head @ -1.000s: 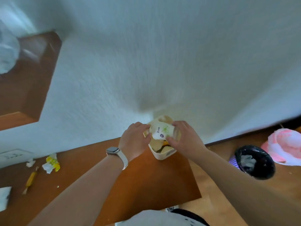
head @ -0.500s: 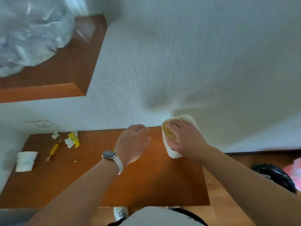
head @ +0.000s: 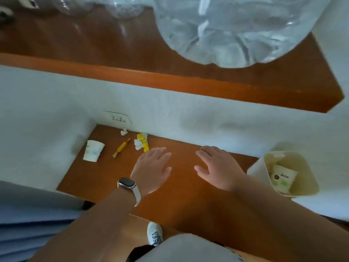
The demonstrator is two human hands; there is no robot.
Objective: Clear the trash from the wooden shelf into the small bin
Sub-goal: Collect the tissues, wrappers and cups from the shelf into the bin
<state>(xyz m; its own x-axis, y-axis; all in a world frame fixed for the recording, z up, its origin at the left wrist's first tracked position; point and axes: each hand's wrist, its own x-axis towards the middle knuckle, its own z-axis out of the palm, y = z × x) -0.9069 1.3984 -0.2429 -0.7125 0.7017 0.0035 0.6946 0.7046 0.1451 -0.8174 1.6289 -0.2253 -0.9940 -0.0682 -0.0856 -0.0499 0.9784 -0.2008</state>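
On the lower wooden shelf (head: pixel 188 195) lie a tipped white paper cup (head: pixel 93 150), a yellow candy wrapper (head: pixel 121 147), a crumpled yellow-and-white wrapper (head: pixel 141 144) and a small white scrap (head: pixel 123 131), all at the far left. The small cream bin (head: pixel 258 167) stands at the shelf's right end with a white packet (head: pixel 282 178) inside. My left hand (head: pixel 152 170), a watch on its wrist, hovers open just right of the crumpled wrapper. My right hand (head: pixel 217 167) is open and empty beside it, left of the bin.
An upper wooden shelf (head: pixel 188 86) juts out overhead with a large clear plastic bag (head: pixel 232 29) on it. A wall socket (head: pixel 117 117) sits above the trash. A blue-grey surface (head: pixel 28 214) borders the left. My shoe (head: pixel 154 233) shows below.
The packet held over the bin has gone into it and my right hand has left the bin. Both hands moved left over the shelf as the view swung up and left.
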